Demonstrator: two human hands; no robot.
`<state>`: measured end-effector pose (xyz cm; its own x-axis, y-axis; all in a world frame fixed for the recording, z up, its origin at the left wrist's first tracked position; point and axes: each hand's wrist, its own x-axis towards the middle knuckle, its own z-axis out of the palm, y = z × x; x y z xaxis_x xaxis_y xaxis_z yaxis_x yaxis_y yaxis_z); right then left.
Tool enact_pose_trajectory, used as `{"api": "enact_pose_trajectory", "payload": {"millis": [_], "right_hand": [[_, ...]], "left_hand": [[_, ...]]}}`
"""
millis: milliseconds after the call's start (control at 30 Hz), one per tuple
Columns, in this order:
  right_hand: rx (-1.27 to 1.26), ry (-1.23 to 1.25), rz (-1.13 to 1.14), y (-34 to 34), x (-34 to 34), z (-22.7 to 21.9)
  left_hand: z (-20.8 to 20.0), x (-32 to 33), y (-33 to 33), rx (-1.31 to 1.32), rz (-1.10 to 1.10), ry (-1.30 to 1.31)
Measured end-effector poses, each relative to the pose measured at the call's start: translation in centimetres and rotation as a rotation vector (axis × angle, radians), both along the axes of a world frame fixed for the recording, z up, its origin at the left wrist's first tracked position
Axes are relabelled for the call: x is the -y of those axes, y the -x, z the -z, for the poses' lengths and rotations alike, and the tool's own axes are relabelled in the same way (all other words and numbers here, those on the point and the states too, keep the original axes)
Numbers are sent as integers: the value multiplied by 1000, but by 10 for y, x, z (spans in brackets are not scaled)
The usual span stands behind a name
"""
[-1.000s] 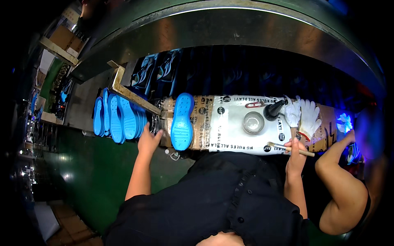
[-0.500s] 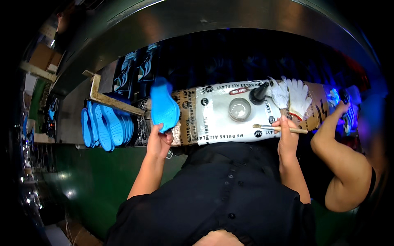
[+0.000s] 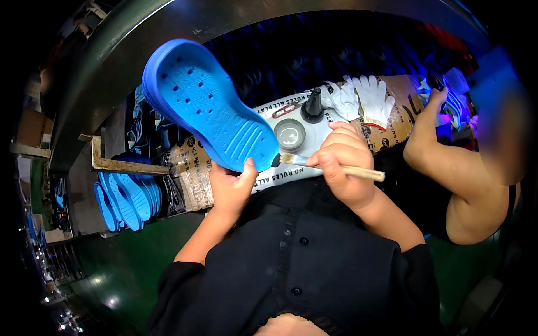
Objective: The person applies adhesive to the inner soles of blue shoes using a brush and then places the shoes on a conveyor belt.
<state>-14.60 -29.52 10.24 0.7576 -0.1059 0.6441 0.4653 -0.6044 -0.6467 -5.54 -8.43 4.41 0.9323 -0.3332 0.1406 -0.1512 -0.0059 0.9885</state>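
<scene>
A blue foam shoe sole [image 3: 224,120] with small holes and grooves is held up close in front of me. My left hand [image 3: 232,187] grips its heel end, the thumb on top. In my right hand [image 3: 347,165] is a wooden-handled paintbrush [image 3: 363,172]. Its pale bristles meet the heel edge of the sole, where a small dark patch shows; I cannot tell if they press on it. Behind the brush, a round glass jar [image 3: 290,135] of clear-looking liquid stands on white printed wrapping [image 3: 268,180]. A black cone-topped bottle [image 3: 313,106] stands beside the jar.
More blue soles [image 3: 126,201] lean in a row at the left, by a rusty metal bracket [image 3: 126,166]. White gloves [image 3: 372,101] and a red-handled small tool [image 3: 283,112] lie on the work surface. Another person's arm [image 3: 428,134] reaches in from the right. Dark shoes line the back.
The sole has come up and closer, now lying tilted with its toe to the far left. My right hand has brought the brush leftward to the sole's heel. The head view has shifted.
</scene>
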Motion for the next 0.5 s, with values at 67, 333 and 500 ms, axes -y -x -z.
{"api": "enact_pose_trajectory", "payload": {"millis": [67, 333, 500], "right_hand": [[-7, 33, 7, -2, -4, 4], [-17, 142, 97, 0, -4, 10], [-4, 82, 80, 0, -4, 8]], "left_hand": [[-11, 7, 6, 35, 8, 1], [-7, 11, 6, 291, 12, 8], [-6, 11, 5, 414, 25, -62]]}}
